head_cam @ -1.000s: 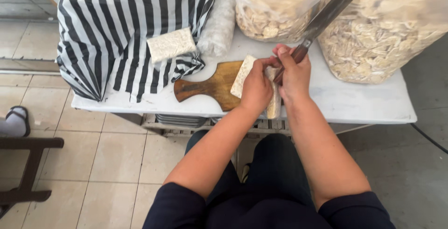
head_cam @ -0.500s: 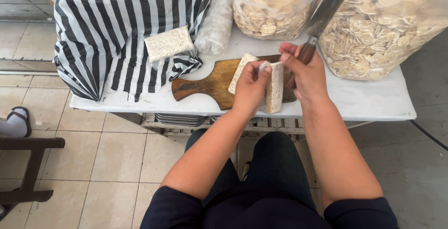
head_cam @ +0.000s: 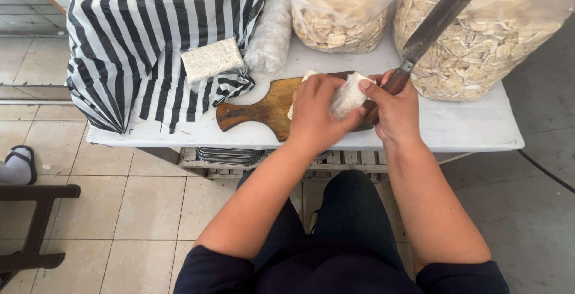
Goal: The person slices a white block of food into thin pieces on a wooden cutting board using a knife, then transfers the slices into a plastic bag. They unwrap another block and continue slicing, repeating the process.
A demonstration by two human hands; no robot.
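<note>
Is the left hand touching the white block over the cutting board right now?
Touching. The head view shows the left hand gripping the white block, its fingers wrapped over the block's near side with no gap, above the cutting board.

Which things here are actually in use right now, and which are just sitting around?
In use:
left hand and right hand, both on the white block
knife, held in the right hand
wooden cutting board

Lying about:
striped cloth
small white packet
two clear bags of flakes
</note>
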